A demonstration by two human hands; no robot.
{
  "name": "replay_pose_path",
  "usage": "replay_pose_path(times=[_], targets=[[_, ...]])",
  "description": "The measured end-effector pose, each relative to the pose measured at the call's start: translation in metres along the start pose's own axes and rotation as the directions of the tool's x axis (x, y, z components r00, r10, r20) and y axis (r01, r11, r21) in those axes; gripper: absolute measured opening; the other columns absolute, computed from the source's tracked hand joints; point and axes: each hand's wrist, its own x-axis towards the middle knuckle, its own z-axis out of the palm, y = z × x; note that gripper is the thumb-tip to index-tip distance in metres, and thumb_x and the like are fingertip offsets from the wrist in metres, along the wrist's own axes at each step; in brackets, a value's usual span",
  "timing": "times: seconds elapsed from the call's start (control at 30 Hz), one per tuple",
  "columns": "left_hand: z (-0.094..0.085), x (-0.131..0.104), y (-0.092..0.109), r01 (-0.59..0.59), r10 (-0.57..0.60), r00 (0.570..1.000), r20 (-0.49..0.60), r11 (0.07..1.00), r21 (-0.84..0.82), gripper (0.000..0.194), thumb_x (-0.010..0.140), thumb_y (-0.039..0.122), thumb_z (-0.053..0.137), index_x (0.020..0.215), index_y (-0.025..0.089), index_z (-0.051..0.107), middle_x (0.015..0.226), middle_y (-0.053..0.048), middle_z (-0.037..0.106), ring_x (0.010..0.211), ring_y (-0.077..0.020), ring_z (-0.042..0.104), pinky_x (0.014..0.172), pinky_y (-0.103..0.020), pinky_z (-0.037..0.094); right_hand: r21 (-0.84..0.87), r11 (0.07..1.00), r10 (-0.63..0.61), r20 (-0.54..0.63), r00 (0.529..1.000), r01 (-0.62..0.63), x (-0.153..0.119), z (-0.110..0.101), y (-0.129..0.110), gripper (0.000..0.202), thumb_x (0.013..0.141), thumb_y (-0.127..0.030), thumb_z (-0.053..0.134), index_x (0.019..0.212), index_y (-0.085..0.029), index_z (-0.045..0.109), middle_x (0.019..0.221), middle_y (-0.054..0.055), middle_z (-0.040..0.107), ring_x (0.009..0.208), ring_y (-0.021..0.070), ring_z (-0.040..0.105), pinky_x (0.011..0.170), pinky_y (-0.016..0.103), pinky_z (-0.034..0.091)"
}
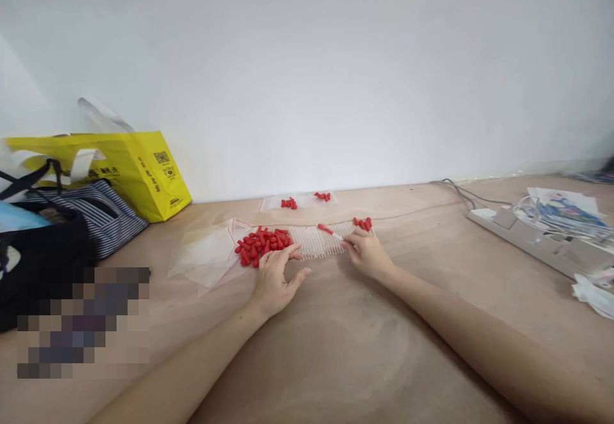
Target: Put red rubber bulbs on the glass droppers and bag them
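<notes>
A row of thin white sticks (311, 242) lies side by side on the brown table. At its left end, a pile of red pieces (261, 245) rests on clear plastic bags (206, 258). My left hand (278, 280) is beside the pile, fingers apart, fingertips at the sticks' left end. My right hand (367, 252) pinches a white stick with a red tip (325, 228) above the row. Several red caps (362, 223) sit at the row's right end, just behind my right hand. Whether my left fingertips touch the sticks is unclear.
Behind the row lies another clear bag (307, 201) with red-tipped sticks. A yellow bag (163, 181), a striped pouch (105, 216) and a black bag (52, 251) stand left. At right are a white power strip (522, 238), cables and printed packets (570, 210). A wall rises behind.
</notes>
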Motion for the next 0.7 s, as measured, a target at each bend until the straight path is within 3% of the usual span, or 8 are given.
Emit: replay_pose_path(times=[0.1,0.2,0.5,0.7], targets=[[0.001,0.0,0.0,0.015,-0.015,1.0,0.004,1.0,-0.004,0.036,0.077,0.03,0.053,0.111,0.022,0.045,0.09,-0.002,0.063,0.088,-0.0201,0.054,0.088,-0.043,0.029,-0.035,0.951,0.309,-0.005,0.951,-0.309,0.008,-0.007,0.023,0.022,0.081,-0.023,0.041,0.079,-0.015,0.062,0.07,0.006,0.059,0.065,0.0155,0.052,0.06,0.025,0.036],[0.001,0.001,0.002,-0.002,0.001,0.999,0.041,1.0,0.006,0.028,0.076,0.028,0.053,0.104,0.023,0.051,0.087,-0.001,0.063,0.086,-0.0199,0.055,0.089,-0.044,0.028,-0.123,0.865,0.496,0.071,0.865,-0.486,0.013,-0.012,0.034,0.026,0.081,-0.028,0.04,0.083,-0.014,0.062,0.066,0.006,0.06,0.059,0.0154,0.053,0.054,0.024,0.034],[0.001,0.001,0.004,-0.018,0.017,0.997,0.078,1.0,0.011,0.018,0.076,0.026,0.054,0.094,0.023,0.056,0.083,0.001,0.064,0.084,-0.018,0.056,0.089,-0.043,0.027,-0.325,0.78,0.594,0.118,0.796,-0.534,0.015,-0.006,0.034,0.032,0.083,-0.039,0.037,0.079,-0.017,0.059,0.081,0.012,0.063,0.075,0.0231,0.059,0.056,0.027,0.035],[0.0,0.002,0.005,-0.025,0.024,0.995,0.092,1.0,0.01,0.017,0.076,0.026,0.053,0.092,0.023,0.057,0.083,0.001,0.064,0.084,-0.018,0.057,0.09,-0.043,0.026,-0.364,0.737,0.644,0.119,0.756,-0.57,0.016,-0.008,0.033,0.033,0.079,-0.042,0.043,0.094,-0.017,0.058,0.089,0.013,0.063,0.082,0.0264,0.058,0.059,0.03,0.037]])
